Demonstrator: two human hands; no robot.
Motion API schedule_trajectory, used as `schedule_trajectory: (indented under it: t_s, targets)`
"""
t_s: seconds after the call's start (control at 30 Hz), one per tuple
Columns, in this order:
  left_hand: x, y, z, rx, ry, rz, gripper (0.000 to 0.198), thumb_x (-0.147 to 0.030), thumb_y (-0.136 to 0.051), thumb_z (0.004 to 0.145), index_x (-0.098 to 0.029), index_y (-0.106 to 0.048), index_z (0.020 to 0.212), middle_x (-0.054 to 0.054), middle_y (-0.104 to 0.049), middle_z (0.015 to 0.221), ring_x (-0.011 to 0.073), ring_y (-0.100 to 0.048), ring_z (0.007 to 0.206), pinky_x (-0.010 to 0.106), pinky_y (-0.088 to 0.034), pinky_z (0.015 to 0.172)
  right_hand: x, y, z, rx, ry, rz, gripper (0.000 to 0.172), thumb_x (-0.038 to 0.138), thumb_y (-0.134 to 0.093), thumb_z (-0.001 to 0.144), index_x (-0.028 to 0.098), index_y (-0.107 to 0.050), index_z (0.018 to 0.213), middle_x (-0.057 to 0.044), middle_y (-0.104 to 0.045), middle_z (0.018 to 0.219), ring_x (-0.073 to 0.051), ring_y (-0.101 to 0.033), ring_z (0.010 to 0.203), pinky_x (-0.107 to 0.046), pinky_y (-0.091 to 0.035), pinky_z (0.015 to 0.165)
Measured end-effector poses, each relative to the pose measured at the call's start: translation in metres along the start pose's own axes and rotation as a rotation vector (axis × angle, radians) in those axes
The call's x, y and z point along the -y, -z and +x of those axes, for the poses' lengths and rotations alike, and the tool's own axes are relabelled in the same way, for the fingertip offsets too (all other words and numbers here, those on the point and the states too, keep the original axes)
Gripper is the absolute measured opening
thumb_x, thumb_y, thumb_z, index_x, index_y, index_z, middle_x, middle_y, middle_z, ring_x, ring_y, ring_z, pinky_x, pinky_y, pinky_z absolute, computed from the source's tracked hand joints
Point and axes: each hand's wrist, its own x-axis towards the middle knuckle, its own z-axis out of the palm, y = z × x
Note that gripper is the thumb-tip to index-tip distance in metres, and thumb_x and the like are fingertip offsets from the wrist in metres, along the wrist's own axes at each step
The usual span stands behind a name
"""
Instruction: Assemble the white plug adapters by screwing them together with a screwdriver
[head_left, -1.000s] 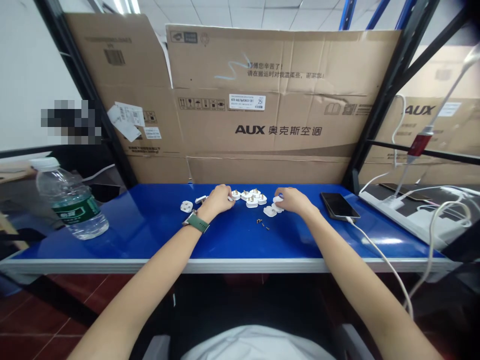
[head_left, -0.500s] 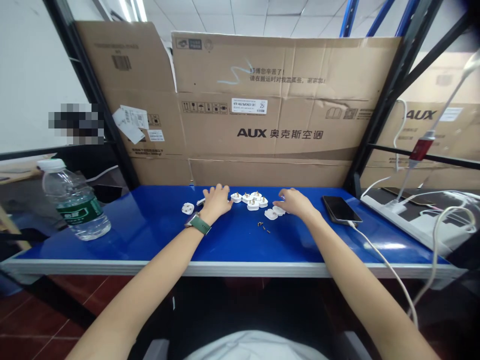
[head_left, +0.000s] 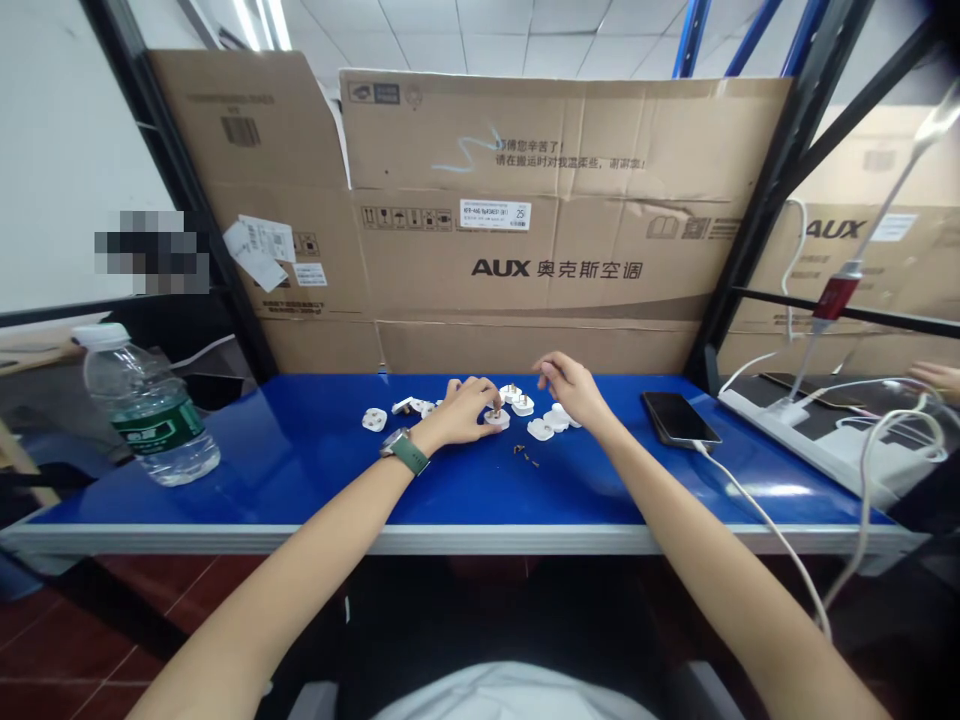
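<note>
My left hand (head_left: 466, 410), with a green-strapped watch on its wrist, has its thumb and fingers around a white plug half with metal pins (head_left: 496, 419). Just beyond its fingertips sit two more white pinned plug halves (head_left: 523, 404). My right hand (head_left: 574, 392) is raised a little, fingers loosely bent and apart, with no object visible in them. Below it lie white plug covers (head_left: 540, 430). Small brass-coloured screws or pins (head_left: 525, 455) lie on the blue tabletop between the hands. Other white plug parts (head_left: 406, 406) are partly hidden behind my left hand.
A single white plug piece (head_left: 374, 419) lies left of my left hand. A water bottle (head_left: 154, 420) stands at the far left. On the right are a phone (head_left: 679, 417) with a cable and a white power strip (head_left: 806, 440). Cardboard (head_left: 555, 310) walls the back. Another person's hand (head_left: 937, 380) shows at the right edge.
My left hand has moved right, from beside the plug group onto a pinned plug half. My right hand has lifted away from the white covers and shifted slightly left.
</note>
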Motion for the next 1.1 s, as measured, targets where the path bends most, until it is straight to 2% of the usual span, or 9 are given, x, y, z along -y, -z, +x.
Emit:
schedule_trajectory:
  t_s: [0.07,0.13,0.23,0.33,0.57,0.7,0.8,0.93,1.1]
  targets:
    - [-0.001,0.004,-0.001,0.043,0.019,-0.020,0.025,-0.042,-0.070,0.087,-0.024,-0.060,0.102,0.003,-0.068,0.105,0.0258,-0.060,0.109,0.039,-0.032,0.095,0.003,-0.001,0.000,-0.004,-0.032,0.172,0.030,0.045,-0.041,0.102,0.021,-0.058,0.100,-0.003,-0.072,0.078,-0.015,-0.061,0.058,-0.027,-0.050,0.062]
    - [-0.001,0.008,-0.002,0.080,0.023,-0.043,0.024,-0.042,-0.068,0.088,-0.024,-0.060,0.100,0.002,-0.069,0.098,0.0252,-0.062,0.102,0.037,-0.034,0.092,0.006,-0.001,0.000,-0.015,-0.067,0.267,0.031,0.052,-0.043,0.100,0.022,-0.052,0.097,-0.004,-0.074,0.077,-0.015,-0.063,0.057,-0.026,-0.049,0.059]
    - [0.000,0.010,-0.002,0.124,0.014,-0.127,0.030,-0.046,-0.070,0.085,-0.023,-0.058,0.101,0.003,-0.070,0.096,0.0241,-0.065,0.092,0.033,-0.040,0.081,0.012,-0.001,-0.001,-0.019,-0.078,0.303,0.032,0.056,-0.048,0.098,0.024,-0.045,0.097,-0.003,-0.073,0.077,-0.015,-0.065,0.055,-0.024,-0.044,0.052]
    - [0.002,0.010,-0.002,0.186,0.009,-0.246,0.039,-0.048,-0.075,0.080,-0.023,-0.059,0.106,0.003,-0.070,0.097,0.0224,-0.065,0.085,0.030,-0.043,0.071,0.021,-0.002,-0.004,0.008,-0.021,0.297,0.030,0.055,-0.048,0.098,0.026,-0.042,0.099,-0.002,-0.073,0.081,-0.015,-0.062,0.050,-0.024,-0.041,0.046]
    - [0.001,0.006,0.001,0.203,-0.038,-0.305,0.039,-0.047,-0.080,0.077,-0.021,-0.068,0.103,0.003,-0.070,0.090,0.0196,-0.064,0.079,0.029,-0.045,0.071,0.042,-0.011,-0.016,0.110,0.061,0.134,0.008,0.032,-0.040,0.098,0.025,-0.045,0.099,0.000,-0.071,0.086,-0.014,-0.061,0.059,-0.026,-0.050,0.060]
    - [0.001,0.002,0.003,0.183,-0.040,-0.328,0.040,-0.050,-0.082,0.073,-0.020,-0.068,0.096,0.002,-0.069,0.087,0.0191,-0.063,0.077,0.029,-0.045,0.069,0.041,-0.018,-0.017,0.199,0.051,0.074,0.008,0.029,-0.040,0.097,0.025,-0.047,0.099,0.001,-0.067,0.081,-0.015,-0.060,0.064,-0.025,-0.049,0.064]
    - [0.002,0.000,0.003,0.181,-0.034,-0.339,0.041,-0.049,-0.083,0.073,-0.020,-0.068,0.098,0.003,-0.070,0.090,0.0191,-0.063,0.078,0.029,-0.045,0.069,0.038,-0.020,-0.016,0.211,0.074,0.033,0.010,0.030,-0.039,0.098,0.025,-0.048,0.098,0.002,-0.064,0.077,-0.015,-0.057,0.064,-0.025,-0.047,0.065]
    - [0.002,0.000,0.002,0.172,-0.022,-0.349,0.041,-0.048,-0.084,0.072,-0.020,-0.068,0.099,0.003,-0.071,0.094,0.0193,-0.064,0.079,0.029,-0.045,0.070,0.036,-0.020,-0.016,0.205,0.118,-0.041,0.014,0.032,-0.038,0.100,0.024,-0.049,0.102,0.000,-0.068,0.084,-0.016,-0.057,0.069,-0.026,-0.046,0.071]
    - [0.002,0.000,0.002,0.180,-0.006,-0.352,0.041,-0.046,-0.084,0.072,-0.021,-0.068,0.100,0.002,-0.072,0.095,0.0194,-0.065,0.080,0.029,-0.045,0.070,0.034,-0.021,-0.017,0.224,0.101,-0.040,0.015,0.029,-0.036,0.099,0.025,-0.048,0.108,-0.001,-0.069,0.089,-0.017,-0.057,0.070,-0.027,-0.046,0.072]
